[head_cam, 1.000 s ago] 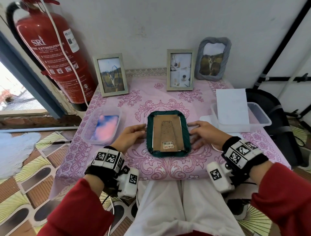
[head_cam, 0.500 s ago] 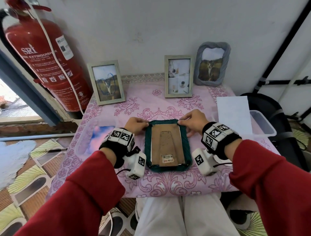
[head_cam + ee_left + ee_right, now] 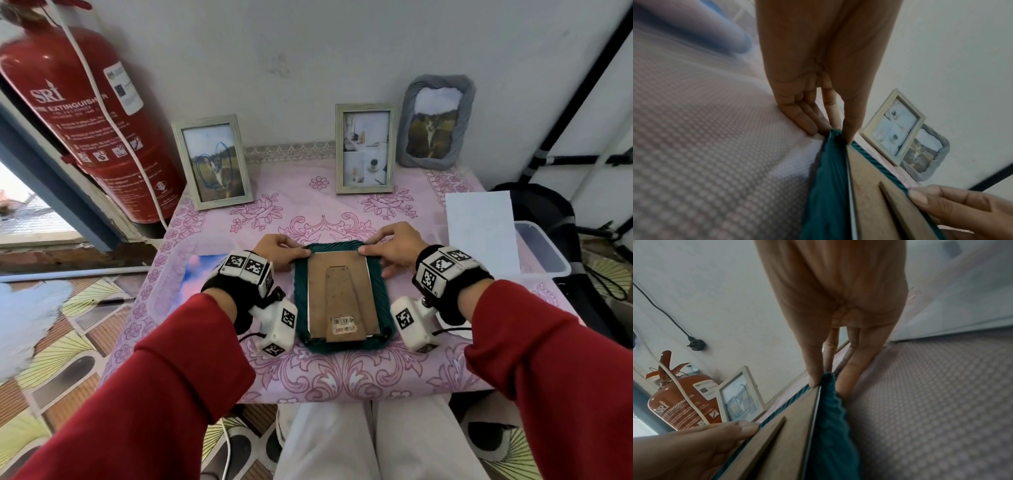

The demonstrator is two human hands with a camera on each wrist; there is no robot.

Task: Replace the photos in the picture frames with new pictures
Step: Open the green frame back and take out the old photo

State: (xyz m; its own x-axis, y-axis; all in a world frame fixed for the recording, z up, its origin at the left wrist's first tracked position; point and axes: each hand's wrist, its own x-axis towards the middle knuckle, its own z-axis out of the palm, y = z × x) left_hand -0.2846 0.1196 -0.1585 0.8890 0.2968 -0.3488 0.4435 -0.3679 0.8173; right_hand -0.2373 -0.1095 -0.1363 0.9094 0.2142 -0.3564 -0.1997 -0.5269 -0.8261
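A dark green fabric-trimmed picture frame [image 3: 301,298] lies face down on the pink tablecloth [image 3: 325,373], its brown backboard [image 3: 337,291] and stand facing up. My left hand [image 3: 279,251] pinches the frame's far left corner, thumb on top at the backboard's edge and fingers at the outer side on the cloth. My right hand [image 3: 394,246] pinches the far right corner the same way. The left wrist view shows the left hand [image 3: 830,134] at the green frame [image 3: 828,186]. The right wrist view shows the right hand [image 3: 829,384] at the frame [image 3: 830,426].
Three filled frames stand by the wall: a pale one [image 3: 214,161] at left, a pale one [image 3: 365,149] in the middle, a grey one [image 3: 436,123] at right. A clear box [image 3: 198,274] holds a pink-blue picture. White paper [image 3: 479,229] lies on another clear box [image 3: 544,253]. A fire extinguisher [image 3: 85,120] stands left.
Both hands slid from the frame's long sides up to its far corners and now pinch them. The frame stays flat on the cloth.
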